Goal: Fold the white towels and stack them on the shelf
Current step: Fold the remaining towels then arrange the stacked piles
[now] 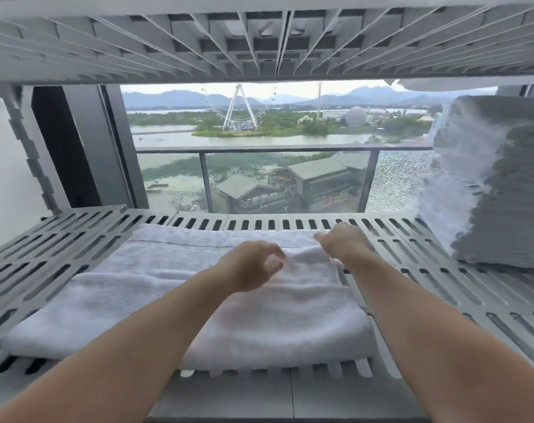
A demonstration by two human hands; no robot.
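Note:
A folded white towel (174,303) lies flat on the grey slotted shelf (76,236), its long side running left to right. My left hand (253,265) hovers just above the towel's far middle, fingers loosely curled and holding nothing. My right hand (342,242) is over the towel's far right corner, fingers hanging down toward the cloth with the thumb sticking out to the left; no grip on the towel shows. A tall stack of folded white towels (491,184) stands at the right end of the same shelf.
Another slotted shelf (259,44) hangs close overhead. A grey upright post (30,148) stands at the back left. Behind the shelf is a window onto a balcony railing (284,149). Bare shelf surface lies left of the towel and between it and the stack.

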